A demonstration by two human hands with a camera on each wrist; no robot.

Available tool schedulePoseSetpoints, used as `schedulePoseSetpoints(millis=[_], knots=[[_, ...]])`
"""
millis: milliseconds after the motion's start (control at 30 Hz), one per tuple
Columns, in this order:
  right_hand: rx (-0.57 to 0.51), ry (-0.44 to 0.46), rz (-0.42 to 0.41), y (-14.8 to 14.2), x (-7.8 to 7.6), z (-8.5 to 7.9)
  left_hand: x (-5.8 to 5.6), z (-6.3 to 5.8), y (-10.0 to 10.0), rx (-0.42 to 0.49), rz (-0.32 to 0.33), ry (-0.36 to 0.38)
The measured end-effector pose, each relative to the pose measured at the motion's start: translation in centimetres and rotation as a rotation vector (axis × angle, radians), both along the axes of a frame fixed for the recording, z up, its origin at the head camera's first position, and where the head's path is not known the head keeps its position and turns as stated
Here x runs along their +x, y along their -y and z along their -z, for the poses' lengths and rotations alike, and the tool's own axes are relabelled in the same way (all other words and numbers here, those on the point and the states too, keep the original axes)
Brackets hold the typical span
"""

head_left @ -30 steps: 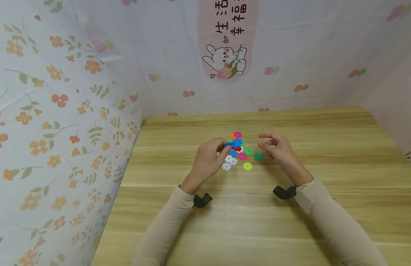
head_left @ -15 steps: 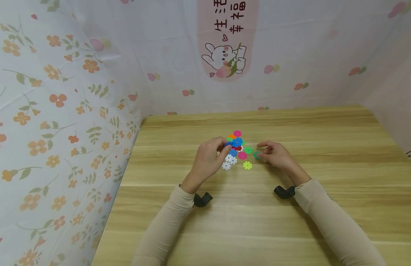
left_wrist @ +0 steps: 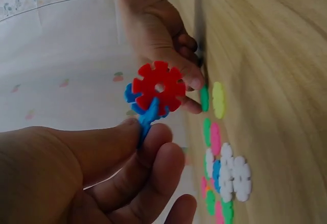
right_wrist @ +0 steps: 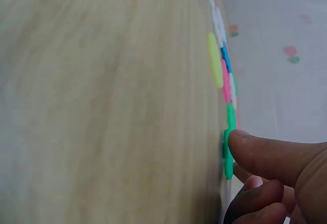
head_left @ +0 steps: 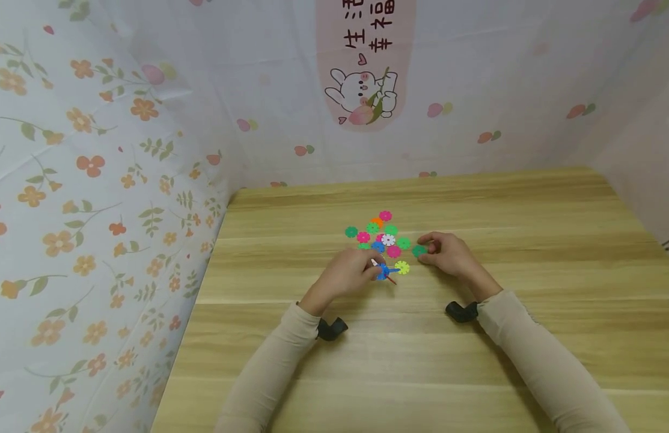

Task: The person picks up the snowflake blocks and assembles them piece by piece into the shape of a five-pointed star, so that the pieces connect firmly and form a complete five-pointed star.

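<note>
My left hand (head_left: 347, 273) pinches a joined piece of notched plastic snowflake discs between thumb and fingers, raised off the table. In the left wrist view it shows a red disc (left_wrist: 171, 78) slotted into blue discs (left_wrist: 149, 117). My right hand (head_left: 453, 255) is low at the right of the loose discs, thumb and index finger at opposite edges of a dark green disc (head_left: 419, 251). That disc lies nearly flat on the tabletop in the right wrist view, the thumb tip against it. A yellow disc (head_left: 402, 267) is between the two hands.
Beyond the left hand, several loose discs lie partly overlapping: a pink disc (head_left: 385, 215), an orange one (head_left: 376, 222), a white one (head_left: 387, 240) and others. They spread over a wooden table (head_left: 475, 373). Patterned cloth (head_left: 280, 108) hangs behind and at the left.
My left hand has drawn the joined blue and red piece toward the body and tilted it, uncovering discs behind it. The right hand has come down to the dark green disc.
</note>
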State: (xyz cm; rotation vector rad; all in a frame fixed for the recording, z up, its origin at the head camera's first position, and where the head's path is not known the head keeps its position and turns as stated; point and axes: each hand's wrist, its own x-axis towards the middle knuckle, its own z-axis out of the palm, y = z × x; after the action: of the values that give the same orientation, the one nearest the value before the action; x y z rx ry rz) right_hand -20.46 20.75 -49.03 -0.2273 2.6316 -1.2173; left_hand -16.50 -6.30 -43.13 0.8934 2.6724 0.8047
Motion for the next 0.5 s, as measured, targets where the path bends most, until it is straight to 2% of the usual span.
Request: schedulePoseSetpoints(millis=[200, 367, 500], knots=[[0.020, -0.010, 0.002, 0.0, 0.0, 0.1, 0.0, 1.0, -0.2, -0.075, 0.031, 0.038], [0.026, -0.010, 0.007, 0.0, 0.0, 0.2, 0.1, 1.7, -0.1, -0.096, 0.070, 0.051], [0.033, -0.019, 0.004, 0.0, -0.2, 0.2, 0.3, 1.9, 0.1, -0.094, 0.066, 0.087]])
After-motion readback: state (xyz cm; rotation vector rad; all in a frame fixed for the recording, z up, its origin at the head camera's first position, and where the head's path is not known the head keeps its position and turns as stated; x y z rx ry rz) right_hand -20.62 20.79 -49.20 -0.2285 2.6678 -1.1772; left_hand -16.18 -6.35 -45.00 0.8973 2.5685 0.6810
